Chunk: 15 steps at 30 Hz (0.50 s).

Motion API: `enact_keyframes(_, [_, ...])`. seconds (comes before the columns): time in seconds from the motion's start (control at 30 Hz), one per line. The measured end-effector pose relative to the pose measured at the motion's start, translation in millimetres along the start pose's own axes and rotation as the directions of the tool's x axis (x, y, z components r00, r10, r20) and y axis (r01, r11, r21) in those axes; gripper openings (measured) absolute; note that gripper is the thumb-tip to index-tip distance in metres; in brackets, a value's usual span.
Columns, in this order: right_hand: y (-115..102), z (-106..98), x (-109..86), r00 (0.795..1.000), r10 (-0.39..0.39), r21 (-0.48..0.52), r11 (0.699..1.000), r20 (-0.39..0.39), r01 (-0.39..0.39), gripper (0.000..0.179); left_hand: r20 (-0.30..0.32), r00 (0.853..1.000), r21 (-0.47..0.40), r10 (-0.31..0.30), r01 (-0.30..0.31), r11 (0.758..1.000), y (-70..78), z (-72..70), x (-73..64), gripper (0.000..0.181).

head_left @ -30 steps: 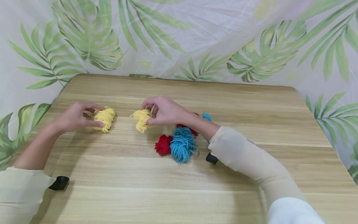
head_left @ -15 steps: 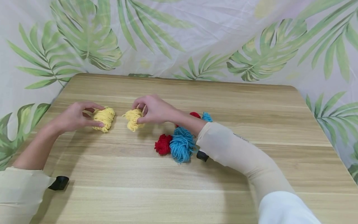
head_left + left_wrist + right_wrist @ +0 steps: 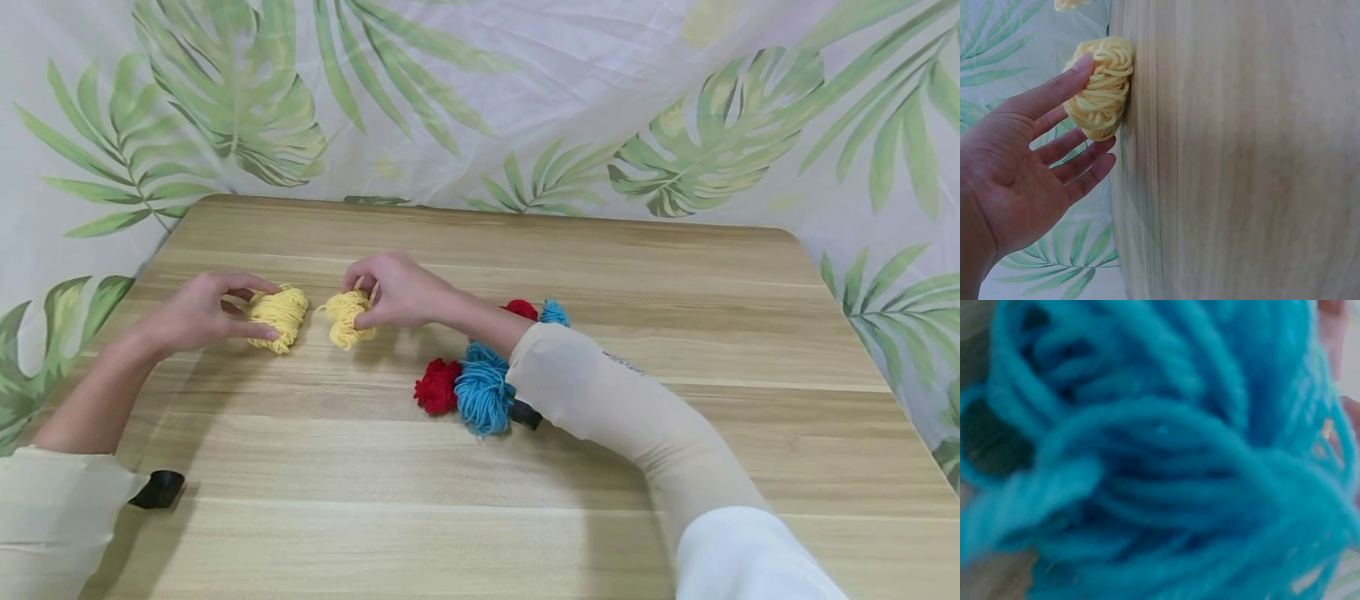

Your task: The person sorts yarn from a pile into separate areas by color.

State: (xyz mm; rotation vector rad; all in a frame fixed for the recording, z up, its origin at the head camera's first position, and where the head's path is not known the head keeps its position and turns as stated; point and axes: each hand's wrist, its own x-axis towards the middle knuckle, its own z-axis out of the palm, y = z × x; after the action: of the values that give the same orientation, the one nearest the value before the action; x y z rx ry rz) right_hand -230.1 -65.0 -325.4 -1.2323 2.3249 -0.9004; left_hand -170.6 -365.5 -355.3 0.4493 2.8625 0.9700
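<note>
While L hand (image 3: 201, 313) pinches yel. skein (image 3: 280, 319), R hand (image 3: 403, 292) holds yel. bundle (image 3: 346, 322).

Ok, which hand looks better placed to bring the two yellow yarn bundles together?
Probably the right hand: the yellow bundle it pinches seems lifted, just short of the other yellow bundle, which the left hand holds on the table.
</note>
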Motion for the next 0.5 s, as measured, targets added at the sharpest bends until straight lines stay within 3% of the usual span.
enact_keyframes(0.5, [-2,7,14.2,1.0,-0.006,-0.08,0.997,-0.015,0.004,0.032,0.009,1.0,0.019,-0.014,0.014,1.0,-0.6,-0.2,1.9,0.059])
